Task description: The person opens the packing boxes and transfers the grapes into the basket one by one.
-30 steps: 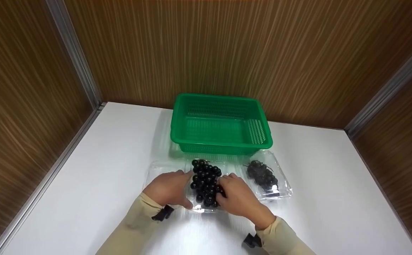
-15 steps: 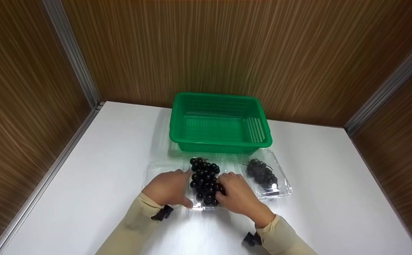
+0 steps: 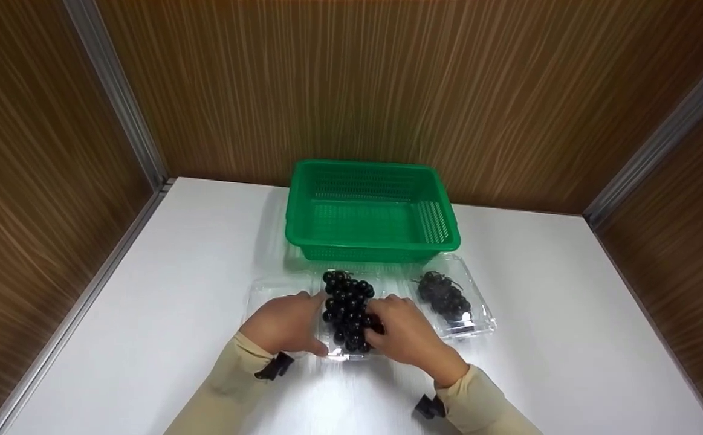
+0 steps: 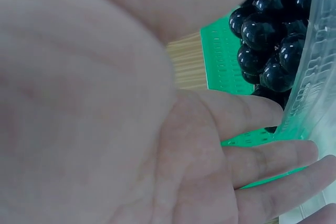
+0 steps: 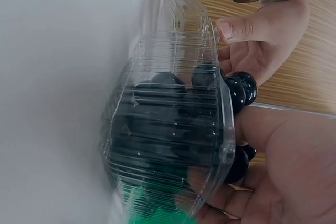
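Note:
A bunch of black grapes (image 3: 346, 308) lies in the base of a clear plastic clamshell box (image 5: 173, 53), heaped above its rim. My right hand (image 3: 404, 329) reaches in at the box's right side, its thumb and fingers around the nearest grapes. In the right wrist view, some of its fingertips show through the clear wall. My left hand (image 3: 285, 323) spans the box's left edge, thumb near the front corner. Its fingers look nearly straight in the left wrist view, touching the outside of the wall. The lid (image 3: 269, 287) lies folded out leftward, partly hidden under this hand.
Behind the box stands a green perforated basket (image 3: 372, 245). At the right, another clear clamshell box (image 3: 478, 320) holds dark grapes (image 3: 446, 296) under plastic. A white table (image 3: 550, 302) carries everything, with wood-grain panels (image 3: 351, 90) at the back and both sides.
Both hands stay in almost the same place at the box. The right fingers shift slightly against the grapes. The whole view drifts a little.

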Action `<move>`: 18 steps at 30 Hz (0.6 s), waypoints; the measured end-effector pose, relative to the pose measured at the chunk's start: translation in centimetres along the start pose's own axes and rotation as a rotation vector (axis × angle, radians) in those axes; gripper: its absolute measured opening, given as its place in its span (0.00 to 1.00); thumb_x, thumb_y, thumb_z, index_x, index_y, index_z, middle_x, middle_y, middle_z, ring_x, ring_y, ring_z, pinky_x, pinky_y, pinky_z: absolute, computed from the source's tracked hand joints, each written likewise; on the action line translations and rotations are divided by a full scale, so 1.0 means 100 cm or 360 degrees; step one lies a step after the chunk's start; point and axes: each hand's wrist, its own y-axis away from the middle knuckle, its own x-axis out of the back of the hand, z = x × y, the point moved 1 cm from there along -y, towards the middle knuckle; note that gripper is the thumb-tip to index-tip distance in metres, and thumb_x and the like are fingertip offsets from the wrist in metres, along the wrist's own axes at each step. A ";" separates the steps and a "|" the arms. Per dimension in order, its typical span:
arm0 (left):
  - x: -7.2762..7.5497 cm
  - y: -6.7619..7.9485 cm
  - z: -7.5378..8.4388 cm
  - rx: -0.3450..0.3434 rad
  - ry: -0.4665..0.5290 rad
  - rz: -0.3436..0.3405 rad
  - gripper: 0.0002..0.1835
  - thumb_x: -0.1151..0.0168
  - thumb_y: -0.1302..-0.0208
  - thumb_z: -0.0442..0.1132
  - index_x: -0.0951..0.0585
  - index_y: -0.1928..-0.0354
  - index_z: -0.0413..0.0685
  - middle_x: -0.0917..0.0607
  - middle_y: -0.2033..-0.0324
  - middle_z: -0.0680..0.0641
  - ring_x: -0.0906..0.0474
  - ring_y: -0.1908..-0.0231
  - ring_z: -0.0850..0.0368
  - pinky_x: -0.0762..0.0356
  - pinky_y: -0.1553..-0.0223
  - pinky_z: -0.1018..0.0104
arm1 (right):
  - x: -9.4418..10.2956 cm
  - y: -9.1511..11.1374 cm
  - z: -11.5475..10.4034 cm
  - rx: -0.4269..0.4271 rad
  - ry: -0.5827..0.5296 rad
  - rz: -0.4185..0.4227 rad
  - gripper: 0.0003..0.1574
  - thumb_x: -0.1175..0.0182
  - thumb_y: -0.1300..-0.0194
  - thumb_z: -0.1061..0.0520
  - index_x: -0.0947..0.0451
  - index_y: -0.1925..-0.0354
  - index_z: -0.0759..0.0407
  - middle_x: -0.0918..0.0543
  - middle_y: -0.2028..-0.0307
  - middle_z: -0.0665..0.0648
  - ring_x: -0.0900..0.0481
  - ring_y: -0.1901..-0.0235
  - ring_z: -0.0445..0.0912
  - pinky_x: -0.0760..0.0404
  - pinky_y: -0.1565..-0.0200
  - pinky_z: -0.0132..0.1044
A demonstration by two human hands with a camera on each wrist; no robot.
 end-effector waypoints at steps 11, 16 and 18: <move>-0.003 0.001 -0.002 0.0050 0.0015 -0.0029 0.57 0.17 0.52 0.52 0.35 0.23 0.40 0.16 0.46 0.35 0.17 0.51 0.39 0.18 0.49 0.46 | -0.004 -0.004 0.006 -0.0082 -0.0359 -0.0113 0.06 0.33 0.35 0.58 0.20 0.69 0.54 0.16 0.70 0.47 0.22 0.61 0.48 0.22 0.58 0.44; -0.004 0.000 -0.002 0.0045 0.0035 -0.0014 0.58 0.18 0.51 0.52 0.39 0.21 0.46 0.17 0.45 0.35 0.16 0.50 0.38 0.18 0.50 0.45 | -0.004 -0.005 0.007 -0.0135 -0.0341 -0.0047 0.12 0.34 0.37 0.60 0.25 0.75 0.52 0.22 0.75 0.45 0.23 0.64 0.46 0.25 0.62 0.42; -0.003 -0.001 -0.002 0.0040 0.0041 -0.0001 0.58 0.18 0.50 0.52 0.39 0.20 0.48 0.17 0.46 0.35 0.16 0.51 0.38 0.18 0.51 0.44 | -0.003 -0.005 0.007 -0.0137 -0.0319 -0.0028 0.13 0.34 0.38 0.60 0.26 0.76 0.52 0.23 0.76 0.44 0.24 0.65 0.45 0.25 0.63 0.41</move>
